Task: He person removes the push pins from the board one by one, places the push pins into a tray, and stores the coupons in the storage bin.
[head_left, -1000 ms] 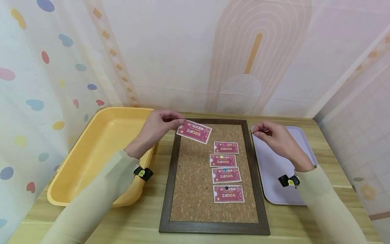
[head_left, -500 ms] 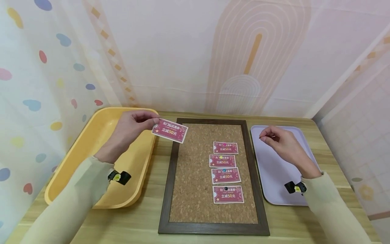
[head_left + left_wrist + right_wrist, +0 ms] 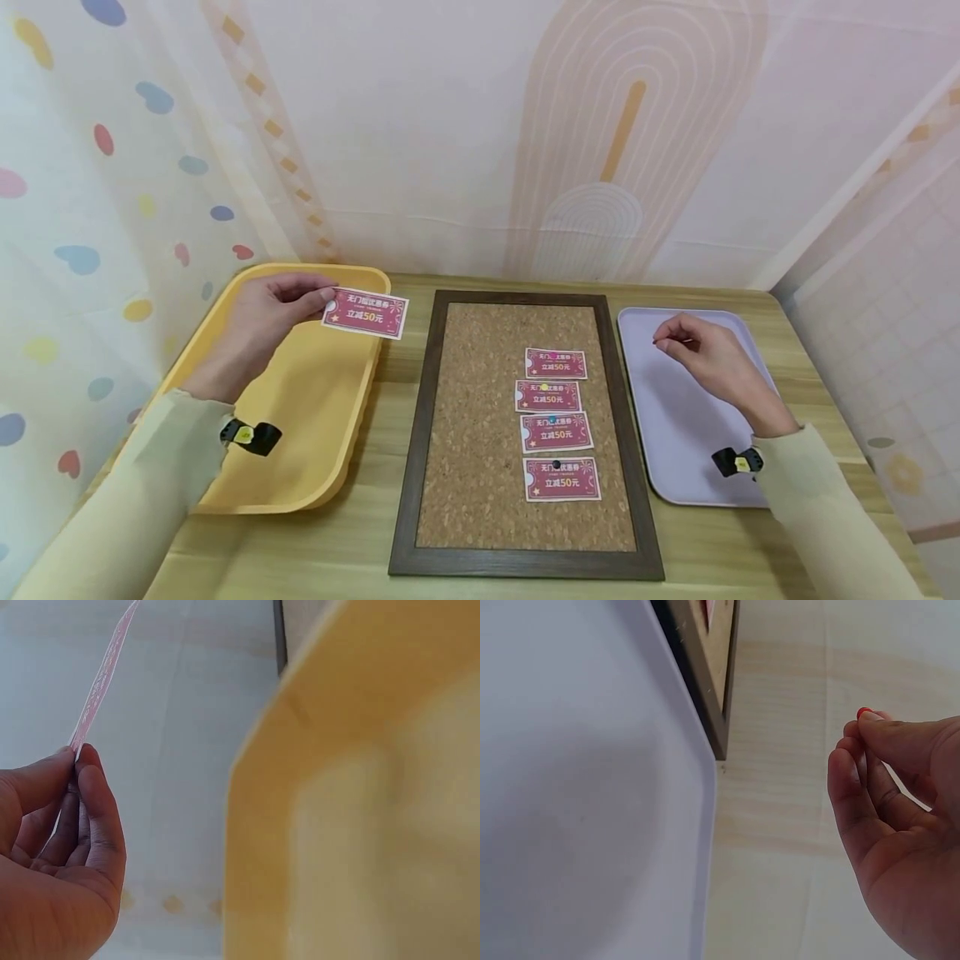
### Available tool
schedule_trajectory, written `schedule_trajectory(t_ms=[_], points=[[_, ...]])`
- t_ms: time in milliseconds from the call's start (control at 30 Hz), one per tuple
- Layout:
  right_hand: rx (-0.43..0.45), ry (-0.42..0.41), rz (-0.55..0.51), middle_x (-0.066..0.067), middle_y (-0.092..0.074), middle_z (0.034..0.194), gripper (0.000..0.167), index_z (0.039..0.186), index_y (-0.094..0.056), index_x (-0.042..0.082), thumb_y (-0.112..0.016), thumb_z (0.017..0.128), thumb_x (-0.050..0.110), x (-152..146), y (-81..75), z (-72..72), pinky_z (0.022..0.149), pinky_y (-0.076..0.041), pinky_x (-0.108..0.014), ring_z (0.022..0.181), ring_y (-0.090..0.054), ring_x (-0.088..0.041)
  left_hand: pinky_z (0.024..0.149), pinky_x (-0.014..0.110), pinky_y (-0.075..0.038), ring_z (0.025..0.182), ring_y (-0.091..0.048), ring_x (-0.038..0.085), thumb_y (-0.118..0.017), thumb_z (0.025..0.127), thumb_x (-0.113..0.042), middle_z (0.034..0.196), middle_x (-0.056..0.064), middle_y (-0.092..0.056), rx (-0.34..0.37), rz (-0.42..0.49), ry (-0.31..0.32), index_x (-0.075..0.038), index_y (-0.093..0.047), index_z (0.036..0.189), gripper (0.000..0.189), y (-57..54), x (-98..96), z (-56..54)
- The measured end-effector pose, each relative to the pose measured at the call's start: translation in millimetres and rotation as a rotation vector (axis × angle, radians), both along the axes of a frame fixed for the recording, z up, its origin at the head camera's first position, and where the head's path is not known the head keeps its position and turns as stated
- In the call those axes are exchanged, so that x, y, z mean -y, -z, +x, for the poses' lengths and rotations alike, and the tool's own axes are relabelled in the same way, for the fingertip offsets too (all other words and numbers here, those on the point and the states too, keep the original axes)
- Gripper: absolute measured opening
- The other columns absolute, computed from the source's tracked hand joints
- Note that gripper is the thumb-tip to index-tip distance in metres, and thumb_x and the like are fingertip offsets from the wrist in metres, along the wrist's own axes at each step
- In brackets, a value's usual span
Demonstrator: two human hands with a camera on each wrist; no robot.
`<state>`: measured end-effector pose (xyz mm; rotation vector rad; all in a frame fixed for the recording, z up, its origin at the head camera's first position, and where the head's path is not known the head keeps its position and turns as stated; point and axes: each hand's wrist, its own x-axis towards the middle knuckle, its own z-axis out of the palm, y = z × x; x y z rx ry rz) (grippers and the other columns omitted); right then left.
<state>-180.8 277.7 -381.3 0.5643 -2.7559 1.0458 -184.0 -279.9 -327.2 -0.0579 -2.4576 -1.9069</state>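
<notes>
The left hand (image 3: pixel 258 325) holds a dark pink paper coupon with a thin white border (image 3: pixel 367 315) in a tight pinch at its left end, up by the far right corner of the yellow plastic tub (image 3: pixel 311 417). The coupon should be very light, thin and easy to crease, so a short end is a good place to hold. The right hand (image 3: pixel 708 354) pinches a tiny red thing (image 3: pixel 865 711), too small to name, above the flat pale purple tray (image 3: pixel 675 433) near the right edge of the wooden tabletop (image 3: pixel 360 533). Part of the inside of both tub and tray is hidden. Between them, a brown-framed cork board (image 3: pixel 472 433) carries four matching coupons (image 3: pixel 561 482) near its right edge.
</notes>
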Motion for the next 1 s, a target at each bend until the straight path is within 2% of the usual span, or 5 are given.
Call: schedule_trajectory(t_ms=[300, 400, 633, 867, 1000], points=[[0.033, 0.019, 0.028, -0.012, -0.072, 0.093, 0.004, 0.101, -0.07, 0.001, -0.069, 0.098, 0.001, -8.1, 6.9, -3.3, 0.067, -0.047, -0.019, 0.078, -0.06, -0.011, 0.076, 0.019, -0.057, 0.081, -0.07, 0.007, -0.072, 0.097, -0.006, 0.095, -0.005, -0.075, 0.015, 0.133, 0.014, -0.012, -0.079, 0.104, 0.011, 15.2, 29.1, -5.6], [0.026, 0.015, 0.041, -0.01, -0.072, 0.093, 0.003, 0.101, -0.07, 0.001, -0.069, 0.098, 0.001, -10.8, 8.3, -5.6, 0.067, -0.047, -0.019, 0.078, -0.06, -0.01, 0.076, 0.019, -0.057, 0.083, -0.07, 0.007, -0.072, 0.098, -0.009, 0.095, -0.006, -0.074, 0.046, 0.115, 0.002, -0.012, -0.078, 0.105, 0.01, 20.1, 37.9, -6.8], [0.006, 0.002, 0.042, -0.013, -0.073, 0.092, 0.003, 0.1, -0.071, 0.001, -0.071, 0.097, 0.001, -17.8, 10.3, -11.0, 0.063, -0.044, -0.019, 0.075, -0.057, -0.007, 0.079, 0.019, -0.057, 0.088, -0.069, 0.003, -0.071, 0.1, -0.022, 0.098, -0.014, -0.073, 0.112, -0.026, -0.037, -0.014, -0.075, 0.115, 0.017, 30.9, 57.8, -9.6], [0.017, -0.009, 0.033, -0.011, -0.072, 0.091, 0.003, 0.1, -0.071, 0.0, -0.07, 0.098, 0.003, -24.9, 15.1, -16.6, 0.063, -0.044, -0.018, 0.075, -0.056, -0.004, 0.077, 0.019, -0.057, 0.085, -0.069, 0.003, -0.071, 0.099, -0.015, 0.095, -0.012, -0.074, 0.141, 0.03, -0.031, -0.017, -0.077, 0.106, 0.01, 41.4, 72.4, -12.9], [0.043, -0.003, 0.035, -0.012, -0.071, 0.091, 0.003, 0.1, -0.07, 0.0, -0.07, 0.098, 0.002, -29.1, 18.0, -19.9, 0.062, -0.043, -0.019, 0.074, -0.054, -0.006, 0.078, 0.019, -0.057, 0.086, -0.069, 0.002, -0.072, 0.099, -0.015, 0.096, -0.013, -0.075, 0.151, 0.026, -0.028, -0.017, -0.078, 0.107, 0.011, 45.8, 77.8, -13.9]])
